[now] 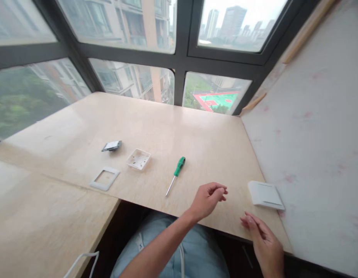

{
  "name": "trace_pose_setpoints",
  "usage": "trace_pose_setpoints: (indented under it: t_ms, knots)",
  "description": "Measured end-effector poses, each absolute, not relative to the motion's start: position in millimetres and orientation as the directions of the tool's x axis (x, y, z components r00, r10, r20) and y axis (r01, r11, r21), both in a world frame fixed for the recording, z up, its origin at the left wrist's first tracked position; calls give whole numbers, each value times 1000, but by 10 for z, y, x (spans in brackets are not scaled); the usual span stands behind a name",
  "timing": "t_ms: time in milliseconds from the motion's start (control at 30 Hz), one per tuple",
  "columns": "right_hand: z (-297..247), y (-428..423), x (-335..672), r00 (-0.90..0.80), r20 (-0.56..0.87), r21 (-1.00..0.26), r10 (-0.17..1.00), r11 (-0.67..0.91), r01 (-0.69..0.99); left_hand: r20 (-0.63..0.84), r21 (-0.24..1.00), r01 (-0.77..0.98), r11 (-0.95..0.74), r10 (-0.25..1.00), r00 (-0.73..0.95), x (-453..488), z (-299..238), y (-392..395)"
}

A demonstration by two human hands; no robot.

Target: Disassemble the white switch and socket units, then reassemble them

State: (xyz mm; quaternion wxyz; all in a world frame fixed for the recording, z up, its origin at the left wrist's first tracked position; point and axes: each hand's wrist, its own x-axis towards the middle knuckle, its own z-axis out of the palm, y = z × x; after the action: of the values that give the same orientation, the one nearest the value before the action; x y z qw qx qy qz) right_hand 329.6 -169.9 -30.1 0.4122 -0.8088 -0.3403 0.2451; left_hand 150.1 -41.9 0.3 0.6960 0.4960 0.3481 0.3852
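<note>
My left hand (208, 199) hovers over the front of the wooden table (173, 131), fingers loosely curled with nothing in them. My right hand (261, 237) lies near the table's front edge, fingers stretched out flat and empty, just below a white switch cover (265, 195). A green-handled screwdriver (175, 174) lies left of my left hand. Farther left sit a white back box (138, 158), a white square frame (104, 178) and a small grey switch module (112, 145).
Large windows (132, 83) run along the table's far side. A pale wall panel (315, 146) rises on the right. A lower wooden surface (42, 220) adjoins on the left, with a white cable (80, 262) at its front edge.
</note>
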Motion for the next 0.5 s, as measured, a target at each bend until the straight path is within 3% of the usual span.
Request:
trace_pose_setpoints:
  t_ms: [167, 333, 500]
  knots:
    - [-299, -1460, 3169, 547, -176, -827, 818, -424, 369, -7, 1000, 8, 7, 1000, 24, 323, 172, -58]
    - [-249, -1165, 3033, 490, -201, -776, 848, -443, 448, 130, 971, 235, -53, 935, -329, -756, 187, 247]
    - [-351, -1077, 3085, 467, -136, -755, 874, -397, 522, 235, 889, 457, 15, 843, -484, -1655, 178, 582]
